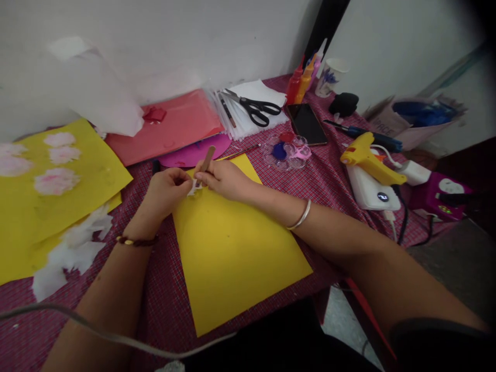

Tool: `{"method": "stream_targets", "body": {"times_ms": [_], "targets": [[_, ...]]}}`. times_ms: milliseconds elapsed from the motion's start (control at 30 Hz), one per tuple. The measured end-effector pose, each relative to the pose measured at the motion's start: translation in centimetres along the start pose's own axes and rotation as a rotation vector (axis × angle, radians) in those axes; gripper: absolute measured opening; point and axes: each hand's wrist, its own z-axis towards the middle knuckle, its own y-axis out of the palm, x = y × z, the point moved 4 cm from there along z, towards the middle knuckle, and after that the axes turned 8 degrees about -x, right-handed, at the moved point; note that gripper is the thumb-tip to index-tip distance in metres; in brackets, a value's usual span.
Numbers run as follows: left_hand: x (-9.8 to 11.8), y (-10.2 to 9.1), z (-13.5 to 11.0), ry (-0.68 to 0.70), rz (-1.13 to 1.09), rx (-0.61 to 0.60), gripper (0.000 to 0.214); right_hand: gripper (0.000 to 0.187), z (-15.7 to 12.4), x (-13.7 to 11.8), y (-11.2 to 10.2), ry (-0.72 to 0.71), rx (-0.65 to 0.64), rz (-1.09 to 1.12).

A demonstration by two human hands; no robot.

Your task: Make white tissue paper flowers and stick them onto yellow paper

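Observation:
My left hand (168, 190) is closed, its thumb and fingertips pinching the edge of a small white paper piece (191, 189). My right hand (225, 179) grips a flat wooden craft stick (209, 156), held upright-slanting with its lower end down at the white piece. Something dark purple shows at that lower end, too small to make out. Both hands are close together over the far end of a yellow sheet of paper (236, 253) that lies on the checked tablecloth.
At left, yellow sheets (98, 170) carry pinkish-white tissue puffs (58, 181); torn tissue (77, 250) lies nearby. Behind are scissors (258, 107), a phone (307, 125) and a paint palette (282, 150). A yellow glue gun (374, 161) rests on a white power bank (370, 191). A cable (96, 333) crosses in front.

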Motion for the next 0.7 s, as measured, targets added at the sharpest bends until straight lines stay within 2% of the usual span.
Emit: {"method": "stream_targets", "body": {"times_ms": [100, 200, 267, 333, 433, 533, 600, 700], "targets": [[0.2, 0.2, 0.0, -0.012, -0.009, -0.007, 0.017, 0.018, 0.3, 0.0, 0.2, -0.014, 0.003, 0.022], [1.0, -0.5, -0.8, -0.035, -0.117, -0.05, 0.021, 0.018, 0.4, 0.3, 0.0, 0.014, 0.031, 0.164], [1.5, -2.4, -1.7, -0.023, -0.186, -0.016, 0.022, 0.02, 0.1, 0.9, -0.6, 0.084, 0.107, 0.36], [1.3, -5.5, -3.0, -0.019, -0.202, 0.099, 0.022, 0.02, -0.4, 1.6, -1.3, 0.179, 0.221, 0.588], [-1.0, -10.5, -4.9, -0.108, -0.187, 0.238, 0.018, 0.019, -1.3, 2.5, -2.0, 0.294, 0.351, 0.82], [-4.6, -14.1, -6.9, -0.208, -0.135, 0.287, 0.018, 0.019, -1.7, 2.6, -2.1, 0.305, 0.376, 0.869], [-6.7, -15.2, -8.2, -0.267, -0.092, 0.266, 0.019, 0.02, -1.7, 2.4, -2.1, 0.299, 0.353, 0.837], [-8.4, -15.1, -9.5, -0.319, 0.088, 0.18, 0.02, 0.021, -1.8, 2.2, -2.0, 0.293, 0.332, 0.798]]}}
